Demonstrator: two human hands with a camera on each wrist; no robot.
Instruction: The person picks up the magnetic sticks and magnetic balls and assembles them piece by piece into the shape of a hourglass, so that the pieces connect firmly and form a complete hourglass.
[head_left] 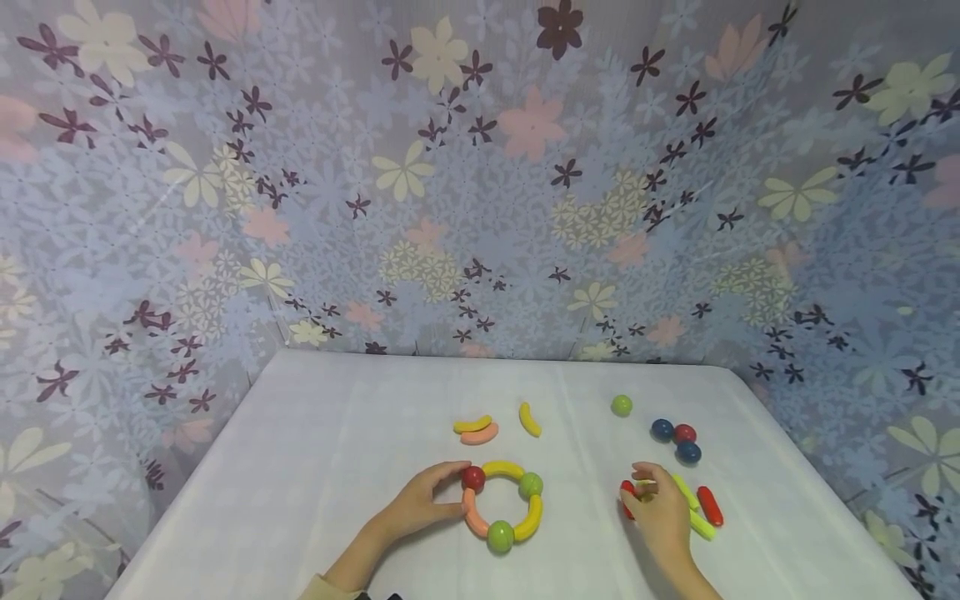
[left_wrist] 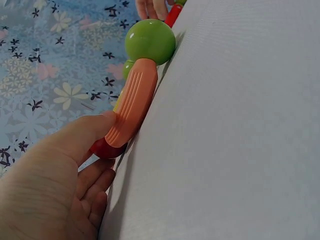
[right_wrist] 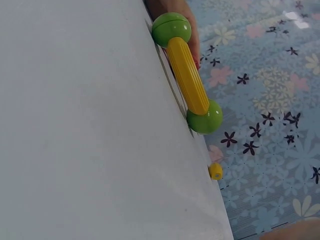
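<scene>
A ring of toy balls and curved rods lies on the table, with an orange curved rod (head_left: 474,514), a red ball (head_left: 473,477), yellow curved rods (head_left: 529,518) and two green balls (head_left: 500,537). At its left side my left hand (head_left: 423,502) pinches it, thumb on the orange rod (left_wrist: 134,102) and fingers about the red ball (left_wrist: 107,149). On the right, my right hand (head_left: 663,512) has its thumb and bent fingers around a short red rod (head_left: 627,500). Something green shows beside that rod, partly hidden by the fingers. Lime straight rods (head_left: 701,523) lie by this hand.
Behind the ring lie two loose yellow curved rods (head_left: 529,419) and an orange one (head_left: 480,434). Toward the back right are a green ball (head_left: 622,406), dark blue balls (head_left: 688,452) and a red ball (head_left: 684,434). Another red rod (head_left: 709,506) lies at far right.
</scene>
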